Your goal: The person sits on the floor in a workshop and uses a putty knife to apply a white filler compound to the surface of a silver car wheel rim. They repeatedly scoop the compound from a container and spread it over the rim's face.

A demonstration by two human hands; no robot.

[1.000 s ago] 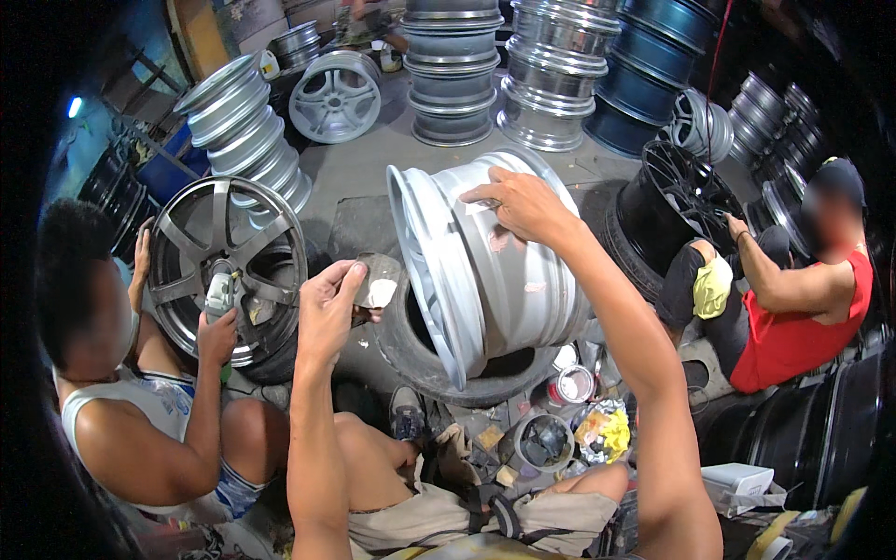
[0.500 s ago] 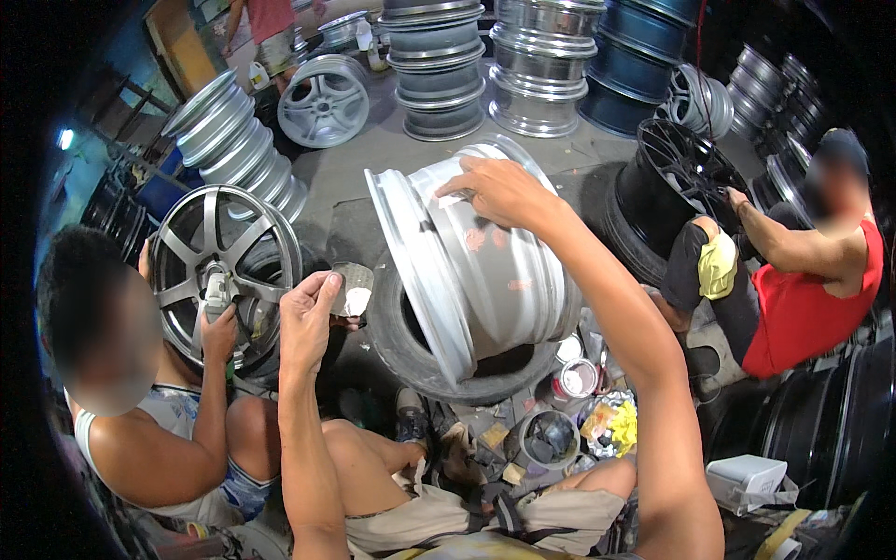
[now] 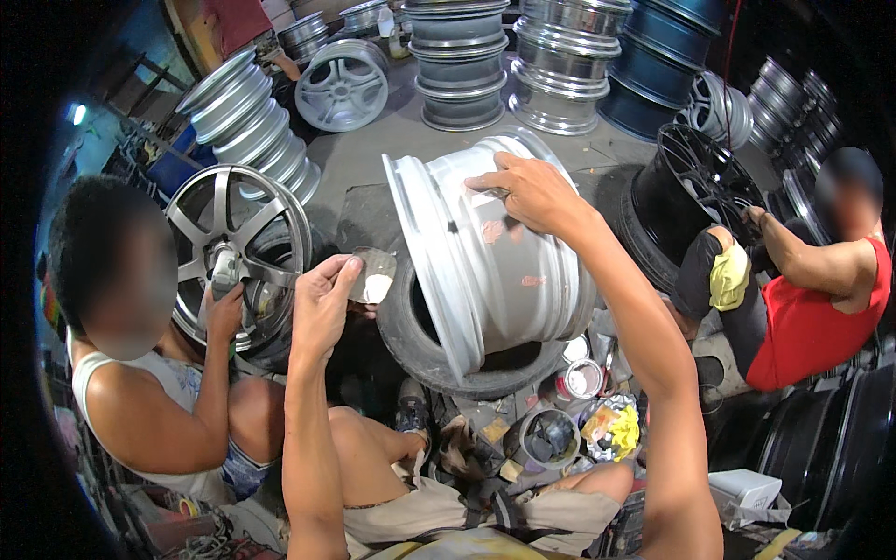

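A small flat card [image 3: 371, 276], grey with a pale blob of filler on it, is pinched between thumb and fingers of the left hand [image 3: 322, 301], just left of the rim [image 3: 485, 252]. The right hand [image 3: 532, 191] is pressed onto the top of the rim's barrel, fingers bent and spread; something thin may be under the fingertips, but whether anything is gripped cannot be told.

The rim is a smooth, matt silver metal wheel, stood on edge with its flange toward the left and its open side turned away. Pinkish and pale patches are seen on its barrel below the right hand. It is seated in a black rubber tyre [image 3: 439, 359] lying flat, whose far side is hidden by the rim.

Below the rim, a small open can [image 3: 579, 381], a dark tub [image 3: 546, 437] and a crumpled yellow rag [image 3: 616, 429] lie in clutter that is hard to make out. Left of the rim, a glossy spoked wheel [image 3: 238, 247] is held by another person [image 3: 140, 373], whose hand covers its hub. Right of the rim, a black multi-spoke wheel [image 3: 700, 187] is partly hidden by a second person in red [image 3: 812, 317]. Behind the rim, stacks of bare ribbed rims [image 3: 462, 65] are cut off at the upper edge.
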